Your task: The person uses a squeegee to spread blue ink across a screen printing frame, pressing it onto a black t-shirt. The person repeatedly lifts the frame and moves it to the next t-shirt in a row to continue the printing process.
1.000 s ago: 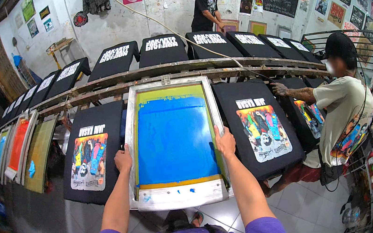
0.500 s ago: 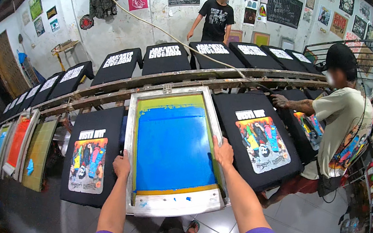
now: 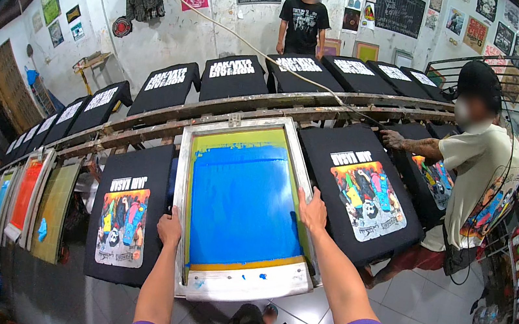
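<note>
A screen printing frame [image 3: 248, 283] with a pale, worn wooden rim lies over a printing board in front of me. Blue ink [image 3: 240, 205] covers most of its mesh, with a yellow-green strip at the far end. My left hand [image 3: 169, 227] is closed round the frame's left side near the lower end. On the opposite side, my right hand [image 3: 313, 210] grips the edge a little farther up. What lies beneath the frame is mostly hidden. Black shirts with a colourful print flank it: one shirt [image 3: 123, 223] at left, another shirt [image 3: 370, 193] at right.
A long wooden rail [image 3: 227, 110] runs beyond the frame, with black shirts [image 3: 234, 80] printed in white behind it. More screens [image 3: 56, 214] lean at the left. A co-worker [image 3: 479, 158] reaches over shirts at right; another person [image 3: 304, 23] stands at the back. A cable [image 3: 243, 38] hangs across.
The person at the back has drawn an arm in closer to the body. My view has shifted slightly; both hands keep their hold on the frame, which has hardly moved.
</note>
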`<action>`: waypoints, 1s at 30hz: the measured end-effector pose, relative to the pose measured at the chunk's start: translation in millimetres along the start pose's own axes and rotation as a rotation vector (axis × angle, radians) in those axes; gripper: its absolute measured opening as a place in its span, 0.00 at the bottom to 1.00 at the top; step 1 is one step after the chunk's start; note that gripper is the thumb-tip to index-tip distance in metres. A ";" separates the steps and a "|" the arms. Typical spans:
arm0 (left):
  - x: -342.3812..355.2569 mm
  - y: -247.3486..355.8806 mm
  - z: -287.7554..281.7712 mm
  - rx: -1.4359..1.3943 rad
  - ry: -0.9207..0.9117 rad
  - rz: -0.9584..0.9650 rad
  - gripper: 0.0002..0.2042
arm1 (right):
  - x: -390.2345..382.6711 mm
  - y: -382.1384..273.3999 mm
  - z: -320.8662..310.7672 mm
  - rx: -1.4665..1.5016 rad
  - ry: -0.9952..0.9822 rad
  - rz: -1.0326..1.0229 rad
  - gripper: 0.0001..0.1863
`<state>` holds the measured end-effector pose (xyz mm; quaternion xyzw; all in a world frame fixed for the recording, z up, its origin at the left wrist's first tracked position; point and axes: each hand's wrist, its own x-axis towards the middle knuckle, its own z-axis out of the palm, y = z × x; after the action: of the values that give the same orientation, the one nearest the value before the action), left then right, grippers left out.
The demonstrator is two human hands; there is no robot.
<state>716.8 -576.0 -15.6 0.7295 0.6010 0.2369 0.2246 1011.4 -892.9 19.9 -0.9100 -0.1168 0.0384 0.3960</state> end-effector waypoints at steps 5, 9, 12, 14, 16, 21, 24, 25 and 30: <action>-1.0 0.5 -0.2 -0.009 -0.015 -0.016 0.32 | 1.7 -0.4 -3.2 -0.020 -0.034 0.010 0.44; 3.2 -1.6 -1.6 -0.003 -0.004 -0.016 0.32 | -0.6 -4.7 -0.6 -0.010 0.013 -0.006 0.43; 0.3 0.5 0.9 -0.004 -0.006 -0.004 0.32 | 3.1 1.9 -1.1 -0.006 -0.007 -0.006 0.43; -3.5 -4.2 -0.9 0.004 -0.013 -0.016 0.32 | -1.3 4.3 -0.1 0.006 -0.030 -0.002 0.43; 0.3 -3.7 -0.1 -0.006 -0.010 -0.031 0.32 | -0.2 0.8 -1.8 0.032 -0.044 -0.003 0.43; 3.8 -1.2 2.7 -0.010 -0.014 -0.019 0.32 | 7.2 5.2 2.2 -0.005 -0.022 -0.004 0.43; 0.2 0.9 1.1 -0.008 -0.017 -0.025 0.32 | 6.1 6.8 2.0 -0.007 -0.022 -0.011 0.43; 0.1 3.5 -2.4 -0.007 -0.017 -0.032 0.32 | 6.1 5.3 2.0 -0.003 -0.026 -0.014 0.43; 9.8 -14.9 4.4 0.010 -0.011 0.038 0.33 | 2.5 -4.2 1.2 -0.006 -0.046 -0.016 0.43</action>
<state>709.7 -563.9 -27.4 0.7433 0.5868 0.2342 0.2198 1012.9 -888.7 22.3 -0.9090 -0.1333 0.0559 0.3908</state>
